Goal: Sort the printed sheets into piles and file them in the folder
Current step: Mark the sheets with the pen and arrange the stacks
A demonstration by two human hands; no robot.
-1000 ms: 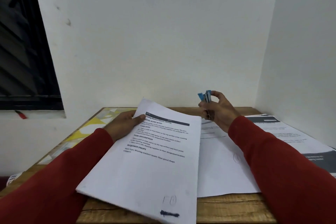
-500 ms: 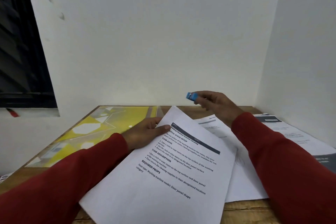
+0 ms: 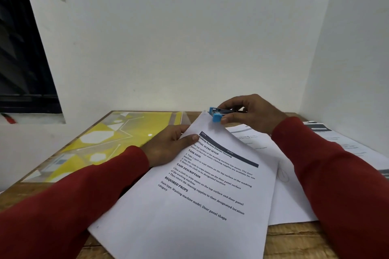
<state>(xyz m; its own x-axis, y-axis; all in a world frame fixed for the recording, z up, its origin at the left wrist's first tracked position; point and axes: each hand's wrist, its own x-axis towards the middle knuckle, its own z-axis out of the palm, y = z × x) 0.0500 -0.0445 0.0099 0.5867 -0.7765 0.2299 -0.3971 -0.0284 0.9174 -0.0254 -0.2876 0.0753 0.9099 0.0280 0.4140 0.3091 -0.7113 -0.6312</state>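
Note:
A stack of printed sheets point(image 3: 202, 202) lies tilted on the wooden table, its top corner raised. My left hand point(image 3: 168, 145) grips the stack's upper left edge, thumb on the printed page. My right hand point(image 3: 250, 112) pinches a small blue stapler point(image 3: 216, 114) whose jaws sit at the raised top corner of the stack. A yellow patterned folder point(image 3: 109, 143) lies flat at the left of the table. More printed sheets point(image 3: 290, 176) lie under and to the right of the held stack.
White walls close the table in at the back and right. A further pile of sheets point(image 3: 341, 141) lies along the right wall. A dark window point(image 3: 23, 52) is at the left. The table's wooden front edge point(image 3: 294, 239) shows below the papers.
My left hand turned the stack clockwise and lifted its top corner. My right hand brought the blue stapler down and left onto that corner. The view shifted, showing more of the folder.

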